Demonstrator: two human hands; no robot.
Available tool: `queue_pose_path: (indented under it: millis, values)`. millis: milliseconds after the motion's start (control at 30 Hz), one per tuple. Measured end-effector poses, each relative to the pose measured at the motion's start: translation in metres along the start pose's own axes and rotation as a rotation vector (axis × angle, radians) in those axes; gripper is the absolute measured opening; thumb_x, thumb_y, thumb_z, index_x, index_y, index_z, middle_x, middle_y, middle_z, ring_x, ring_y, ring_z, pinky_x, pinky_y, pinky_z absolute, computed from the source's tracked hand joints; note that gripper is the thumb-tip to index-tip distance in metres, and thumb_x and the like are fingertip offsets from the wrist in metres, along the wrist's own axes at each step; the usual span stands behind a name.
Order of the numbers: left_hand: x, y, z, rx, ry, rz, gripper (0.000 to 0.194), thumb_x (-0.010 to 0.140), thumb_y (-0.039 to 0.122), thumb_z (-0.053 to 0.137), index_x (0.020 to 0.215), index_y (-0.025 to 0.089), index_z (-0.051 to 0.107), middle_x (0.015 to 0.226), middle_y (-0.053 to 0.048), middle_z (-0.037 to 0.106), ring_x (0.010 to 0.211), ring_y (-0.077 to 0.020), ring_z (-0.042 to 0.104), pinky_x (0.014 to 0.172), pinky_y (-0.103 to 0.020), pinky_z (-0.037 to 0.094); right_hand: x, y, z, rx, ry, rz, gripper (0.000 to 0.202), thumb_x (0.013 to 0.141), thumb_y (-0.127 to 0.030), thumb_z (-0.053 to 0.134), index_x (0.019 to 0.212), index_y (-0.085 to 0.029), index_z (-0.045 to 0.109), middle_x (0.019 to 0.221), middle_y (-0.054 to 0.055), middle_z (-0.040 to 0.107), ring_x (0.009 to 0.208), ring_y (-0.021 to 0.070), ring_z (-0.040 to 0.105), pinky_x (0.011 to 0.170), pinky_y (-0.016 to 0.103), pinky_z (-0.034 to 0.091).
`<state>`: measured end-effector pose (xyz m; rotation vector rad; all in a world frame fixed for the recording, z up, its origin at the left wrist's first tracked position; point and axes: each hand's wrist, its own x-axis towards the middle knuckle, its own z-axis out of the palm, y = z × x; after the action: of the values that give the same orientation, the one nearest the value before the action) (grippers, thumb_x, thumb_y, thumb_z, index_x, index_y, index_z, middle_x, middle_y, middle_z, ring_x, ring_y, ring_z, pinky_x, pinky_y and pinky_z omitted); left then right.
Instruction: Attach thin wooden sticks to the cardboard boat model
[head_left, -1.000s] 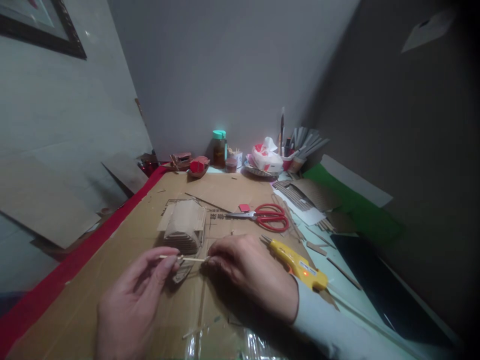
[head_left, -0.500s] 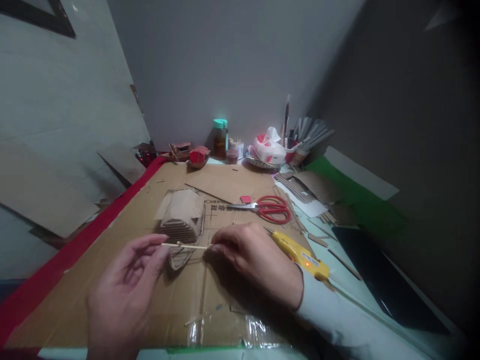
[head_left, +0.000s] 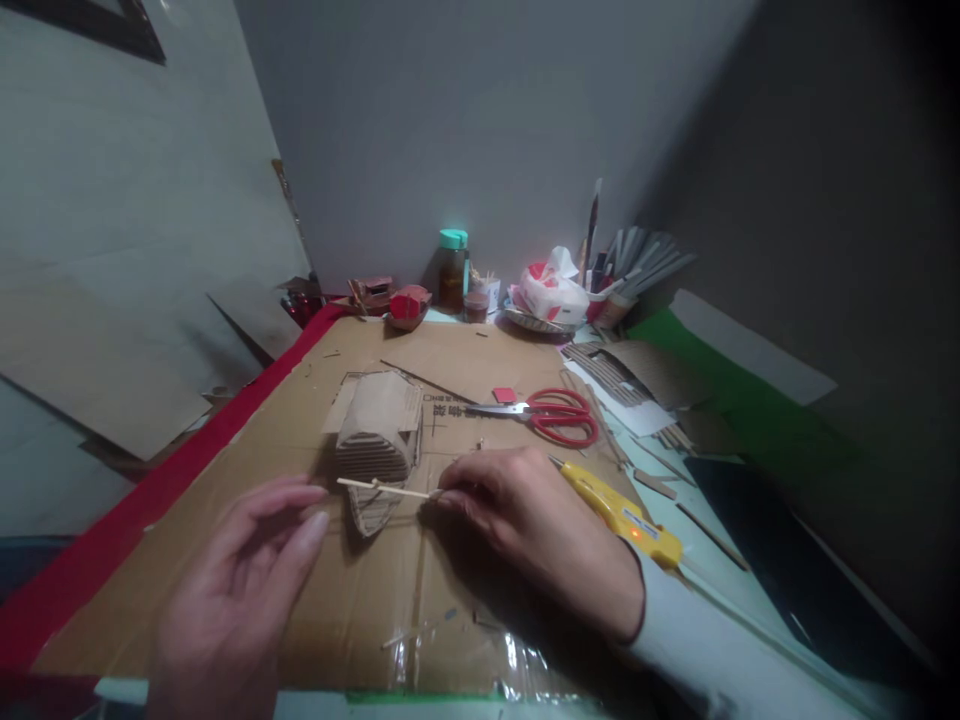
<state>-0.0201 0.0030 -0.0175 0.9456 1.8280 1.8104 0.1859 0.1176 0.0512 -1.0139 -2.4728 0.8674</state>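
A thin pale stick [head_left: 397,490] is pinched at its right end by my right hand [head_left: 532,530]. Its free end points left, with a small lump near that end. My left hand [head_left: 247,580] is apart from the stick, thumb and fingers separated, holding nothing. Behind the stick sits a small cardboard model [head_left: 375,425] with a rounded top, ridged front and pointed end toward me; the stick crosses in front of that end in this view. Right of my right hand lies a yellow glue gun [head_left: 622,515] with an orange light.
Red-handled scissors [head_left: 559,415] and a small red square [head_left: 503,395] lie on the cardboard sheet [head_left: 300,590]. Cardboard scraps [head_left: 615,375] and a dark flat object [head_left: 780,560] are at the right. A green-lidded jar [head_left: 453,272] and tissue pack [head_left: 553,295] stand at the back.
My left hand has let go of the stick's left end and moved left, its fingers opening. My right hand still pinches the stick. The whole view has shifted slightly.
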Motion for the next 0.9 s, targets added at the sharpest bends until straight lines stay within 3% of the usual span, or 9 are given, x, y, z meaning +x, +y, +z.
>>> queue_pose_path:
  millis: [133, 300, 400, 600, 900]
  values:
    - [0.001, 0.000, 0.000, -0.108, -0.088, -0.145, 0.032, 0.080, 0.050, 0.092, 0.101, 0.029, 0.081, 0.141, -0.001, 0.072, 0.136, -0.0232, 0.065, 0.097, -0.008, 0.056, -0.001, 0.001, 0.001, 0.009, 0.001, -0.004, 0.020, 0.100, -0.016, 0.066, 0.085, -0.017, 0.079, 0.077, 0.003, 0.077, 0.069, 0.0139, 0.064, 0.066, 0.028, 0.040]
    - [-0.004, 0.016, 0.010, -0.202, -0.108, -0.264, 0.033, 0.078, 0.040, 0.093, 0.106, 0.028, 0.081, 0.131, -0.002, 0.078, 0.133, -0.0254, 0.068, 0.094, -0.011, 0.060, -0.001, 0.001, 0.001, 0.016, 0.014, -0.007, 0.019, 0.099, -0.015, 0.066, 0.084, -0.017, 0.079, 0.076, 0.003, 0.077, 0.068, 0.0143, 0.064, 0.066, 0.028, 0.042]
    - [-0.009, 0.023, 0.016, -0.223, -0.109, -0.266, 0.032, 0.079, 0.038, 0.092, 0.108, 0.029, 0.079, 0.126, -0.001, 0.081, 0.129, -0.0225, 0.070, 0.094, -0.010, 0.059, -0.002, 0.001, 0.000, 0.021, 0.011, -0.007, 0.020, 0.100, -0.016, 0.065, 0.085, -0.017, 0.080, 0.079, 0.005, 0.078, 0.071, 0.0151, 0.066, 0.068, 0.028, 0.044]
    - [-0.008, 0.022, 0.022, -0.193, -0.083, -0.237, 0.032, 0.079, 0.038, 0.090, 0.109, 0.028, 0.080, 0.148, -0.002, 0.069, 0.142, -0.0247, 0.062, 0.098, -0.009, 0.056, -0.002, 0.003, 0.003, 0.029, 0.016, -0.035, 0.018, 0.100, -0.015, 0.067, 0.089, -0.019, 0.080, 0.081, 0.004, 0.079, 0.072, 0.0154, 0.066, 0.070, 0.028, 0.045]
    - [0.006, 0.001, 0.010, -0.164, -0.117, -0.205, 0.034, 0.074, 0.046, 0.097, 0.100, 0.028, 0.083, 0.136, -0.003, 0.077, 0.138, -0.0254, 0.065, 0.099, -0.011, 0.056, -0.001, 0.003, 0.002, 0.028, 0.030, -0.065, 0.020, 0.101, -0.015, 0.065, 0.087, -0.018, 0.079, 0.081, 0.005, 0.079, 0.073, 0.0150, 0.067, 0.070, 0.027, 0.044]
